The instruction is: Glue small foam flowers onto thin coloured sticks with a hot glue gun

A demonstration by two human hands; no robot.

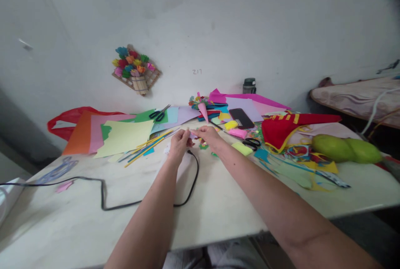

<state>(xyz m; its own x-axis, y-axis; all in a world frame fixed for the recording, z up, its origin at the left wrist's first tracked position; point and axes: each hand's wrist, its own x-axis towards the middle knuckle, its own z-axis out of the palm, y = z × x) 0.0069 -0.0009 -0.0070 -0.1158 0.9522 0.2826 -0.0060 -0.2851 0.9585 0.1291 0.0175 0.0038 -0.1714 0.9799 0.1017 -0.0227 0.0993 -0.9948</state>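
we log left hand point(178, 142) and right hand point(208, 135): fingers pinched narrow on a small lilac paper point(193, 136), held between them over the table point(225, 202). we should grip lightly, edges only, away from the black cord point(196, 173).

Left hand point(179, 145) and right hand point(210, 136) hold a small, partly hidden lilac piece point(193, 136).

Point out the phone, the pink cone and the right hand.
Phone point(245, 116): head view, on its dark upper surface.
Pink cone point(203, 110): head view, middle of its side.
Right hand point(209, 134): head view, back of the hand.
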